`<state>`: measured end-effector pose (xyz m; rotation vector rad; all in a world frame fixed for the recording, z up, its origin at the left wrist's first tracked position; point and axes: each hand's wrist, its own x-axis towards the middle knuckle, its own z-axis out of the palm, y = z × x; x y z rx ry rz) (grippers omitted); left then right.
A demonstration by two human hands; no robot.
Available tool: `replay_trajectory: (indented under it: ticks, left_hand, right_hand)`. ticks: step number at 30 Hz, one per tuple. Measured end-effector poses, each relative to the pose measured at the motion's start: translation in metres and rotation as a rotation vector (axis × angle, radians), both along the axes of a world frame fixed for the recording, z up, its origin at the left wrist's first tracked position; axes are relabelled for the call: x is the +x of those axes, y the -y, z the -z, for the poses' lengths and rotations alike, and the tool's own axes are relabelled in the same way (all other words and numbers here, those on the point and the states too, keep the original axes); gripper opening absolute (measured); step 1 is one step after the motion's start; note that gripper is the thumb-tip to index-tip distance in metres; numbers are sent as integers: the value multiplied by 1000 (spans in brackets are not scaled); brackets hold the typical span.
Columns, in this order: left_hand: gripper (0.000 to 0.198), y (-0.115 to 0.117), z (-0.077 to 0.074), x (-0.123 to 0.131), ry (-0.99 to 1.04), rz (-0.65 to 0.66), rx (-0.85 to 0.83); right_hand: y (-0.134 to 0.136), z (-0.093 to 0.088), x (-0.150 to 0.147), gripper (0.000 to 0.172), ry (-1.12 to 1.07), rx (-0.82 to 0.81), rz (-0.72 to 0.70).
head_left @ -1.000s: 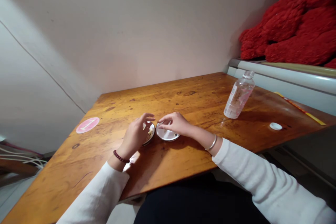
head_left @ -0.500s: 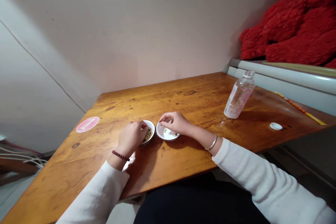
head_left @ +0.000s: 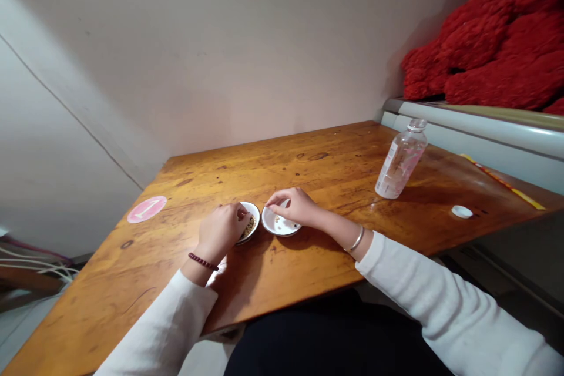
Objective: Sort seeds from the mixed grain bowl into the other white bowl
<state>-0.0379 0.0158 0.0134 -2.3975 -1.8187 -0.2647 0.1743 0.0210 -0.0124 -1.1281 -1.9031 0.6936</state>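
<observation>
Two small white bowls stand side by side on the wooden table. The left bowl [head_left: 254,234] holds a mix of pale and dark beans or grains [head_left: 249,227]. My left hand [head_left: 221,224] reaches over its near left side, thumb and fingertips pinched together just above the mix; anything between them is too small to make out. A few pale and dark bits lie in the right bowl [head_left: 282,231]. My right hand [head_left: 296,207] arches over that bowl, with thumb and forefinger meeting by its left rim. Whether they touch the rim or pinch a bit, I cannot tell.
To the right an uncapped clear bottle [head_left: 400,161] with a pink label stands near a white cap [head_left: 462,211]. A yellow-red strip [head_left: 504,182] lies at the table's right side. A pink disc marked 1 [head_left: 147,210] is at left. Red plush [head_left: 489,53] lies beyond.
My left fingertips have shifted slightly over the grains in the left bowl. My right hand stays almost still, and the bowls have not moved.
</observation>
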Motion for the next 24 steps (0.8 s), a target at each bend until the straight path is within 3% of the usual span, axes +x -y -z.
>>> replay_trajectory:
  ticks: [8,12,18,24]
  left_hand:
    - [32,-1,2,-1,-57,6,-17]
    - [25,-2,1,0,42,32,27]
    - [15,0,-4,9,379,297,123]
    - [11,5,-8,14,482,368,114]
  right_hand:
    - [-2,4,-1,16,-34,-23,-2]
    - [-2,5,-1,13,-55,-28,-13]
    - [-1,3,-2,14,-52,-15,10]
    - [-1,3,-3,12,-75,13,25]
